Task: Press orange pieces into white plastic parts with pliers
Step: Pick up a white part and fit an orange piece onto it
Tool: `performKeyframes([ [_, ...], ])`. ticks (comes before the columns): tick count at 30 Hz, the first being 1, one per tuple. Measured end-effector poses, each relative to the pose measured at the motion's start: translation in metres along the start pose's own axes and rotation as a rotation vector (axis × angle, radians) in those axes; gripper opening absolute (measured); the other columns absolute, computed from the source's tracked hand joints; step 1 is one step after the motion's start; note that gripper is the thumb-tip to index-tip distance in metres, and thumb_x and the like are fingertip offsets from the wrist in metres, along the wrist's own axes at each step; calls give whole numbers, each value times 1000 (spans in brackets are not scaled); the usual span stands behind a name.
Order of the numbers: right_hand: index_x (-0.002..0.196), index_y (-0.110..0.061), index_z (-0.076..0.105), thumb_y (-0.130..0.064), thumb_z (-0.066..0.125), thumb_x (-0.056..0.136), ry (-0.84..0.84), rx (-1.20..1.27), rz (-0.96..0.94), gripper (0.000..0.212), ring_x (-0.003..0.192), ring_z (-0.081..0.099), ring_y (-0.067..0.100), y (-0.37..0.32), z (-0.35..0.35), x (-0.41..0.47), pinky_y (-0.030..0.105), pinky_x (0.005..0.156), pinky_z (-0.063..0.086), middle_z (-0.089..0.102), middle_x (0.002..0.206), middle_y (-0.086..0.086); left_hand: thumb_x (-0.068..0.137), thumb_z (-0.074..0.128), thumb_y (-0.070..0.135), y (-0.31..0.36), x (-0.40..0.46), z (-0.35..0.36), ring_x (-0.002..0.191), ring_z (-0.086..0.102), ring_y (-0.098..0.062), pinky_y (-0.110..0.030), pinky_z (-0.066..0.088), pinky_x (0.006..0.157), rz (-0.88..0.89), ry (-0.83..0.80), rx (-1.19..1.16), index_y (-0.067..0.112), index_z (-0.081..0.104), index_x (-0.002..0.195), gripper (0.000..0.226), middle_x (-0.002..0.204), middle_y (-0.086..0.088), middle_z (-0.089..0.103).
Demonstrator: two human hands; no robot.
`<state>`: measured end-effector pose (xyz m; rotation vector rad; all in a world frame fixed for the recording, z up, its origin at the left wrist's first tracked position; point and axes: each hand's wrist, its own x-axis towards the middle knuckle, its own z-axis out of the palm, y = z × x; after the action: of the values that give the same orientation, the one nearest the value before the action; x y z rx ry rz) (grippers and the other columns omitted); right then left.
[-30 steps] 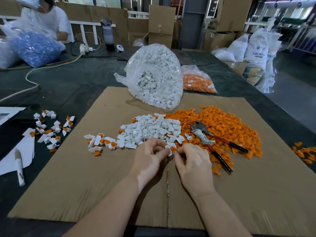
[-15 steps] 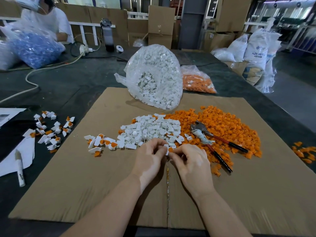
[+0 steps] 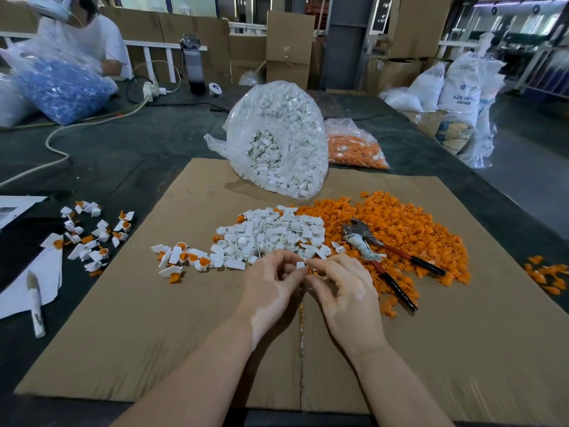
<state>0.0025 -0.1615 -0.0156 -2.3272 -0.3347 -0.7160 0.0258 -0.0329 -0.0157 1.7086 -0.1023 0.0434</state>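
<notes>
While the cardboard sheet (image 3: 129, 334) and all that lies on it look the same as one second ago, the small change is between the two hands. On the sheet, the heap of orange pieces (image 3: 397, 223) lies to the right, the heap of white plastic parts (image 3: 271, 232) touches it on the left, and the clear bag of white parts (image 3: 277, 140) leans behind both. The pliers (image 3: 381, 257) lie untouched on the orange heap, handles toward the person, just as before. A row of finished parts (image 3: 184, 260) lies left of the white heap.

The left hand (image 3: 271, 291) has its fingers curled and pinches one white part (image 3: 300, 265) at the fingertips. The right hand (image 3: 345, 291), also curled, pinches an orange piece (image 3: 311, 270) against that white part. Compared with one second ago, the white part now stands a little higher between the fingertips and less orange is visible, so I judge that the piece is going deeper into its seat. How deep it sits I cannot tell; the fingers hide it. The pressing with pliers is not yet done for this pair.
</notes>
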Motion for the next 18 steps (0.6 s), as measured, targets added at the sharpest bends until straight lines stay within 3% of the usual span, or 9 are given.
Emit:
performKeyframes([
  [4,98,-9,69,-7,69,82,65,72,71,16,84,58,17,1,-7,1,36,79,49,63,86,-3,83,66,5,-2,1,1,63,56,-13,-15,43,57,-14,32,8,8,62,89,8,69,-7,57],
  [7,85,-12,68,-17,59,90,128,103,213,11,70,56,9,4,-21,4,20,63,42,62,73,-5,83,67,7,-4,3,0,61,52,-10,-10,40,55,-8,43,39,10,63,89,8,70,-6,58],
  [9,66,-14,59,-30,53,92,20,57,300,31,51,45,11,7,-29,7,24,49,32,53,53,-4,83,67,7,-4,3,0,63,54,-11,-10,41,55,-8,44,41,10,63,90,8,73,-10,60],
  [11,54,-14,47,-35,52,93,-234,32,370,44,44,40,10,9,-35,10,26,48,32,45,46,-2,83,67,8,-4,3,0,66,57,-14,-11,43,56,-13,57,30,10,63,90,9,77,-16,64],
  [13,61,-14,55,-29,52,93,-444,-13,398,35,54,52,9,10,-36,8,29,58,43,57,57,-2,82,67,8,-4,3,0,69,60,-16,-10,43,57,-16,67,40,11,62,89,8,79,-16,67],
  [14,70,-17,61,-24,53,92,-448,-64,373,25,65,57,9,12,-36,8,27,65,46,63,68,-4,82,67,9,-4,3,0,70,61,-17,-10,43,57,-16,68,50,12,62,88,8,78,-14,67],
  [16,94,-21,68,-16,57,91,-310,-112,296,12,85,57,5,12,-36,9,15,74,41,66,91,-9,83,67,9,-3,3,0,71,62,-18,-12,43,59,-14,64,62,14,62,87,8,75,-9,66],
  [18,108,-20,66,-12,61,88,-220,-63,211,22,94,54,3,9,-33,11,12,83,39,62,101,-11,83,67,8,-2,3,0,72,63,-24,-22,48,66,-22,51,36,12,62,88,8,75,-13,66],
])
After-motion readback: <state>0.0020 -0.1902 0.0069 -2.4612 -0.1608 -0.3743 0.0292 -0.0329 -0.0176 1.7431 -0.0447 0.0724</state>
